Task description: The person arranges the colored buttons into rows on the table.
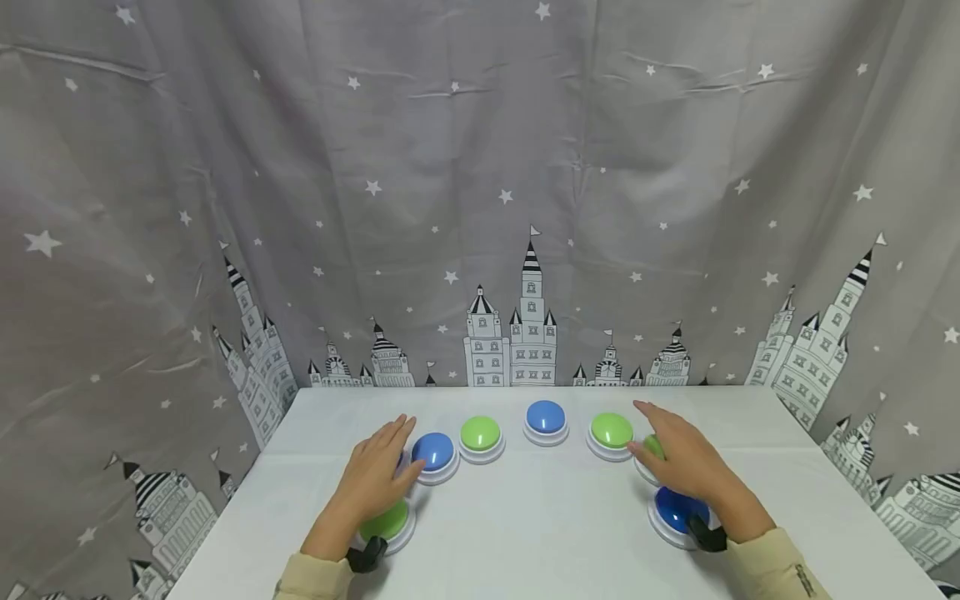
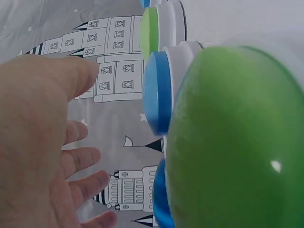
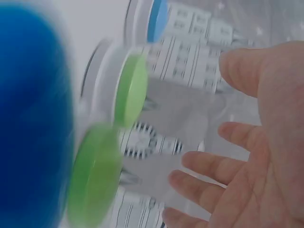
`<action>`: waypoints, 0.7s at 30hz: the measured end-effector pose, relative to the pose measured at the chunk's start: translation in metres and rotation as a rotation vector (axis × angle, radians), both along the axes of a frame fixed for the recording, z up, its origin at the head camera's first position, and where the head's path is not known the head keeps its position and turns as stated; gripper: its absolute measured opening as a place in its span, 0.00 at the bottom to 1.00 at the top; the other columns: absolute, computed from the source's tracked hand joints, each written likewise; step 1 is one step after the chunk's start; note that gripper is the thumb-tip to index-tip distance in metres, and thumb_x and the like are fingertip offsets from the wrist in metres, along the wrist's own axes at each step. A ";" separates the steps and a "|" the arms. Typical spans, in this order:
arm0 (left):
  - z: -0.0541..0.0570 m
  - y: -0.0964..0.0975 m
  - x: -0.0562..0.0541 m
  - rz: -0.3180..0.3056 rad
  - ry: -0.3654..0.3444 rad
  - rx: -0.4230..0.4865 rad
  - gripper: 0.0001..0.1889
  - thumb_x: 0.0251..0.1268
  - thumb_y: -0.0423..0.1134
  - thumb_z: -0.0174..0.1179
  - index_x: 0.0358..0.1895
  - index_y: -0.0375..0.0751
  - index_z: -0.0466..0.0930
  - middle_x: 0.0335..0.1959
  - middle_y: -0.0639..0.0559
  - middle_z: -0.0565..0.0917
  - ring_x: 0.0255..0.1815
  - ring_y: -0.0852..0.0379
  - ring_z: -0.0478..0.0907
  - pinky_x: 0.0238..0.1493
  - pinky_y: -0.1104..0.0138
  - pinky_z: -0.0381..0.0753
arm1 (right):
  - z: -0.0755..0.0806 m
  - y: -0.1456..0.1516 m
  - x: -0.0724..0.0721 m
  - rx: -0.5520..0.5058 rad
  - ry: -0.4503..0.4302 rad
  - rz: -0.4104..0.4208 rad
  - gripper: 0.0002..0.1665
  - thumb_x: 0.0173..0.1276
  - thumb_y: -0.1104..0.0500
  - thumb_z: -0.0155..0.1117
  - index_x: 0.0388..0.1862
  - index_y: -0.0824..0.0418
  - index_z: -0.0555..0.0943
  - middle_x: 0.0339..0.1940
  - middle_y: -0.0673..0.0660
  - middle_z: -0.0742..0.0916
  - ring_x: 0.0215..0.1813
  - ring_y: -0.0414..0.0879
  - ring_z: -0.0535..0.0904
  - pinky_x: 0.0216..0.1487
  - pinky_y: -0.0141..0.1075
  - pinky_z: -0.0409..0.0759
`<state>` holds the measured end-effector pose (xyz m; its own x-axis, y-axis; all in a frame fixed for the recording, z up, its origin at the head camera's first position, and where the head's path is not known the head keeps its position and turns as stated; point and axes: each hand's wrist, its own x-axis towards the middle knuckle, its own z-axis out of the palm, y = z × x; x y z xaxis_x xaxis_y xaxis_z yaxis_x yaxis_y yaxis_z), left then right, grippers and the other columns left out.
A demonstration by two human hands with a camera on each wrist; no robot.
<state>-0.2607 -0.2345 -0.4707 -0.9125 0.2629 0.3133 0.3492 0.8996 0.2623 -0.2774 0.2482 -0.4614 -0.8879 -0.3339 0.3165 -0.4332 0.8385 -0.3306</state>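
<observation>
Several round dome push buttons, blue or green on white bases, form an arc on a white table. My left hand (image 1: 369, 479) hovers over the arc's left end, fingers extended and nothing held. Below its wrist sits a green button (image 1: 386, 522); a blue button (image 1: 432, 451) lies beside the thumb, and another blue one is mostly hidden behind the fingers. On the other side, my right hand (image 1: 688, 458) is held above a partly covered green button (image 1: 654, 447), its fingers loosely spread. Under that wrist is a dark blue button (image 1: 678, 508). The right wrist view shows its palm (image 3: 251, 190) bare.
Between the hands stand a green button (image 1: 480, 433), a blue button (image 1: 545, 417) and another green button (image 1: 612, 430). Behind the white table (image 1: 525, 533) hangs a grey curtain (image 1: 450, 150) printed with stars and castles. Dark straps (image 1: 367, 554) circle the wrists.
</observation>
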 end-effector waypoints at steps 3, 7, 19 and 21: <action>0.000 -0.005 0.006 0.022 -0.013 0.005 0.37 0.69 0.53 0.59 0.76 0.40 0.59 0.75 0.38 0.62 0.73 0.37 0.59 0.67 0.38 0.58 | 0.000 -0.022 -0.003 -0.018 -0.027 0.038 0.42 0.72 0.43 0.61 0.76 0.62 0.61 0.73 0.65 0.70 0.72 0.64 0.65 0.68 0.61 0.63; 0.002 -0.013 0.015 0.050 -0.054 0.014 0.38 0.70 0.54 0.59 0.76 0.42 0.59 0.75 0.39 0.62 0.73 0.37 0.60 0.66 0.36 0.59 | -0.001 -0.054 -0.004 -0.039 -0.077 0.092 0.43 0.72 0.41 0.60 0.78 0.58 0.60 0.74 0.60 0.70 0.73 0.59 0.65 0.69 0.57 0.63; 0.009 -0.028 0.051 0.025 -0.088 0.057 0.38 0.69 0.56 0.59 0.76 0.43 0.60 0.74 0.41 0.64 0.71 0.38 0.64 0.65 0.38 0.64 | -0.006 -0.143 -0.008 -0.026 -0.142 0.360 0.40 0.74 0.40 0.55 0.77 0.56 0.61 0.74 0.55 0.71 0.73 0.51 0.65 0.71 0.49 0.63; 0.008 -0.030 0.056 0.037 -0.103 0.065 0.38 0.67 0.54 0.62 0.76 0.43 0.60 0.73 0.42 0.65 0.71 0.39 0.64 0.65 0.40 0.64 | -0.008 -0.157 -0.009 -0.012 -0.150 0.396 0.39 0.74 0.40 0.55 0.77 0.57 0.61 0.74 0.55 0.71 0.73 0.51 0.65 0.71 0.48 0.63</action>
<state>-0.2047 -0.2650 -0.4631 -0.9495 0.2107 0.2326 0.2843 0.8913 0.3532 -0.2867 0.0908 -0.4699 -0.7281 -0.6557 0.1997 -0.6676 0.6123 -0.4237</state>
